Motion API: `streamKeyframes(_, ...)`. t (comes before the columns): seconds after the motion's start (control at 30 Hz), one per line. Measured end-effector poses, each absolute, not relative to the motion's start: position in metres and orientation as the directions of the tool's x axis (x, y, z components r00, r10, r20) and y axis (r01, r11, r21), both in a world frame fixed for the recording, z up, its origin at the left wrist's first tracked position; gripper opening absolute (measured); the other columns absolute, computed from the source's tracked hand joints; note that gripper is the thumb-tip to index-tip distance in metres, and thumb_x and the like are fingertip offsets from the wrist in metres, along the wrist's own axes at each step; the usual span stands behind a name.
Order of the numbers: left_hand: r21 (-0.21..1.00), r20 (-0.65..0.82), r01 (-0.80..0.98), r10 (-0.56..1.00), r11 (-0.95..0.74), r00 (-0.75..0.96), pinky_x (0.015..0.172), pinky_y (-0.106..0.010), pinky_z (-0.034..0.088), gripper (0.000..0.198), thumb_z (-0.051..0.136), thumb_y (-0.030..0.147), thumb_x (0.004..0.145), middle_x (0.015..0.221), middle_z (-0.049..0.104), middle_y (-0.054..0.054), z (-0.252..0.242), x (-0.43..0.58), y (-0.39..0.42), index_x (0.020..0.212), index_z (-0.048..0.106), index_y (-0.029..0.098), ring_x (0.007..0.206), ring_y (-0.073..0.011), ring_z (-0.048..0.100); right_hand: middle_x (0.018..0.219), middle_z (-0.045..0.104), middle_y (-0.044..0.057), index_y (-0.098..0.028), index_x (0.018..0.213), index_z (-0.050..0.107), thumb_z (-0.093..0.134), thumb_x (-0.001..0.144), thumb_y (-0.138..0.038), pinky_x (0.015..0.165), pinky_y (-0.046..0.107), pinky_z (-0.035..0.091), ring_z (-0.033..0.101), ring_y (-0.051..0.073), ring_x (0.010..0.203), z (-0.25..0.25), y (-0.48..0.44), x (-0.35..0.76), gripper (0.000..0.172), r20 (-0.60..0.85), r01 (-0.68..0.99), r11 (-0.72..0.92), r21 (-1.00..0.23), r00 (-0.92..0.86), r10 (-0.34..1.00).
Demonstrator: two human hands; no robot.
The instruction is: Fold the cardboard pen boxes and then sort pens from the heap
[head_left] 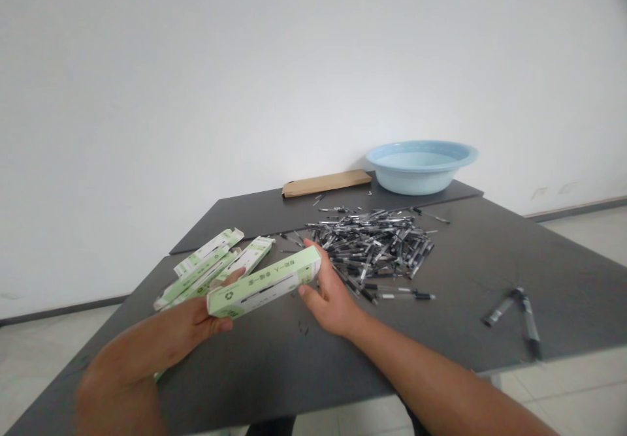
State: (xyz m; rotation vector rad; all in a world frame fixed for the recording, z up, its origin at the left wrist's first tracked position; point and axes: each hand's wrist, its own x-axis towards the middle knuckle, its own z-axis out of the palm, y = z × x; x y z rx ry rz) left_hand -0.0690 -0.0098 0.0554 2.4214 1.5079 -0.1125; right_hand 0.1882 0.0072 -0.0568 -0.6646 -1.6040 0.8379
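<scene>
Over dark table (274,364), both hands (329,295) grip green-white box (264,284) by ends.

One blue basin (421,165), one brown flat pack (326,183), about four green-white boxes (264,282), pen heap (377,243) too dense to count, two stray pens (500,307)

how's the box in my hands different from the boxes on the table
The held box is off the table, left hand and right hand at its ends; the other boxes lie on it. The held box is alone; the other boxes overlap in a heap. All are long, green and white.
</scene>
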Motion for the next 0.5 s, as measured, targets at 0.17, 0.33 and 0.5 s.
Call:
streamKeyframes(0.17, 0.211, -0.193, 0.9, 0.887, -0.38, 0.42, 0.108, -0.037, 0.03, 0.071, 0.044, 0.051, 0.087, 0.147, 0.039, 0.0, 0.058, -0.067, -0.01, 0.149, 0.028, 0.02, 0.14, -0.028, 0.016, 0.141, 0.039, 0.012, -0.02, 0.148, 0.008, 0.053, 0.087, -0.025, 0.108, 0.042, 0.028, 0.039, 0.025, 0.127, -0.061, 0.008, 0.185, 0.077, 0.573, -0.105, 0.566, -0.817, -0.255, 0.779)
streamKeyframes(0.33, 0.224, -0.218, 0.891, 0.871, -0.395, 0.441, 0.106, -0.041, 0.033, 0.074, 0.043, 0.055, 0.087, 0.134, 0.056, -0.005, 0.054, -0.065, -0.012, 0.149, 0.026, 0.018, 0.133, -0.0324, 0.034, 0.113, 0.055, 0.008, -0.021, 0.127, 0.049, 0.05, 0.09, -0.039, 0.092, 0.036, 0.042, 0.052, 0.023, 0.104, -0.054, 0.019, 0.194, 0.041, 0.585, -0.096, 0.577, -0.811, -0.168, 0.794)
streamKeyframes(0.5, 0.257, -0.244, 0.885, 0.86, -0.389, 0.449, 0.105, -0.038, 0.036, 0.064, 0.045, 0.051, 0.089, 0.132, 0.058, -0.004, 0.052, -0.069, -0.016, 0.146, 0.035, 0.023, 0.12, -0.0313, 0.052, 0.118, 0.054, 0.008, -0.022, 0.129, 0.046, 0.061, 0.084, -0.034, 0.09, 0.035, 0.04, 0.053, 0.022, 0.102, -0.037, 0.027, 0.217, 0.049, 0.627, 0.1, 0.664, -0.741, -0.25, 0.738)
